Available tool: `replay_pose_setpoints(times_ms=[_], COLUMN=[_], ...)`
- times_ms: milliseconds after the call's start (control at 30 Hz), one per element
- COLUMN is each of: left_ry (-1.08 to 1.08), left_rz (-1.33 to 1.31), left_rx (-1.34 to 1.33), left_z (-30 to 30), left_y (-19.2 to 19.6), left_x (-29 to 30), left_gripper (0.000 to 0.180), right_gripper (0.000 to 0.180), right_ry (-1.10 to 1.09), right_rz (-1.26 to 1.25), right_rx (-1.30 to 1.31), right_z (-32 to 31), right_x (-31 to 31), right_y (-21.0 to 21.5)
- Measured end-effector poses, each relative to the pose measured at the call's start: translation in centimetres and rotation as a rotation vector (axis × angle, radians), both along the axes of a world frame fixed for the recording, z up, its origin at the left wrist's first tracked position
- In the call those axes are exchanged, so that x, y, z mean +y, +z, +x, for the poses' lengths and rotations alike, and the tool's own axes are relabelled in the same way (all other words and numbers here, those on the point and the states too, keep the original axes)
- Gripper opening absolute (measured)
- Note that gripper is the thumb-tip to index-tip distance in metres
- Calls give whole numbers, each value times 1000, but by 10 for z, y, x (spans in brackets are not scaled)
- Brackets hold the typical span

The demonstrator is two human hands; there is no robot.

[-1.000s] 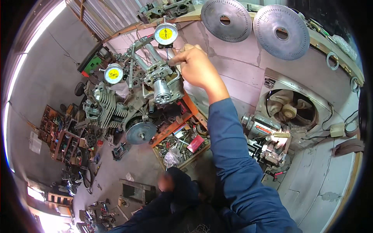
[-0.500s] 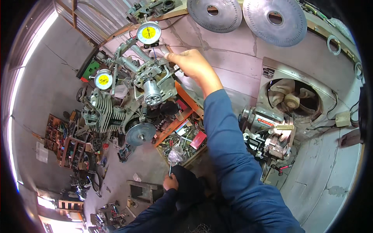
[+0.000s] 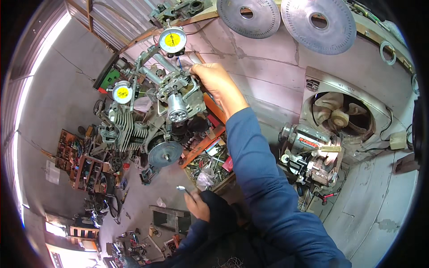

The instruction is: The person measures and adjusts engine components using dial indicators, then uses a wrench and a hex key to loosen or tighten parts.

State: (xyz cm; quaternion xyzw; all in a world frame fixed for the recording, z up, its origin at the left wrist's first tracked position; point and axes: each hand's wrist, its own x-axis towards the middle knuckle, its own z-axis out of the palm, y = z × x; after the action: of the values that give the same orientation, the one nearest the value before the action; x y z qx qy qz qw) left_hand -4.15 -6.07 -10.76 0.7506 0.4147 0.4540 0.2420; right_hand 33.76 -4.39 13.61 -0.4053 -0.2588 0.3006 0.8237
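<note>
My left hand [image 3: 198, 209], low in the view by my dark trouser leg, is closed round a slim shiny wrench [image 3: 182, 189], its head pointing up and left. Ahead, my right hand [image 3: 215, 79] grips the upper right side of a metal machine assembly [image 3: 176, 87], thumb on its edge; the other fingers are partly hidden. A dial gauge with a yellow face [image 3: 172, 40] stands just above this hand, its blue-tipped stem pointing down. To the left is a second yellow-faced dial gauge [image 3: 121, 93]. A cylindrical metal spindle [image 3: 177, 109] hangs from the assembly's middle.
A finned engine cylinder [image 3: 132, 130] and a round metal disc [image 3: 165, 154] sit below the assembly. An orange-edged tray [image 3: 195, 153] holds loose tools. At right are a small machine [image 3: 308, 149] and a wall fan [image 3: 339, 119]. Two perforated discs [image 3: 248, 30] hang above.
My left hand has tilted the wrench from upright to leaning left, its head now lower. The right hand keeps its hold on the assembly, with the forearm shifted slightly left.
</note>
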Motion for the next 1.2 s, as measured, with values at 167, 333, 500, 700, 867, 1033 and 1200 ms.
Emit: replay_pose_setpoints(times_ms=[167, 333, 500, 700, 867, 1033, 1200], left_ry=[-311, -181, -354, -391, -543, -616, -606], left_rz=[580, 960, 862, 972, 1094, 1057, 1048], left_rx=[19, 54, 148, 303, 451, 553, 647], left_z=[83, 158, 168, 167, 172, 169, 169], left_y=[143, 240, 244, 260, 282, 296, 298], left_x=[32, 48, 77, 76, 75, 67, 67], left_gripper=[35, 72, 65, 64, 63, 68, 67], right_gripper=[20, 21, 22, 19, 17, 15, 16], right_ry=[-12, 5, 9, 73, 146, 212, 218], right_rz=[27, -4, 14, 39, 92, 161, 175], right_rx=[70, 32, 66, 104, 155, 217, 247], right_z=[6, 1, -2, 8, 10, 14, 16], right_x=[3, 1, 2, -1, -3, -3, -2], right_y=[-6, -3, -2, -7, -8, -8, -9])
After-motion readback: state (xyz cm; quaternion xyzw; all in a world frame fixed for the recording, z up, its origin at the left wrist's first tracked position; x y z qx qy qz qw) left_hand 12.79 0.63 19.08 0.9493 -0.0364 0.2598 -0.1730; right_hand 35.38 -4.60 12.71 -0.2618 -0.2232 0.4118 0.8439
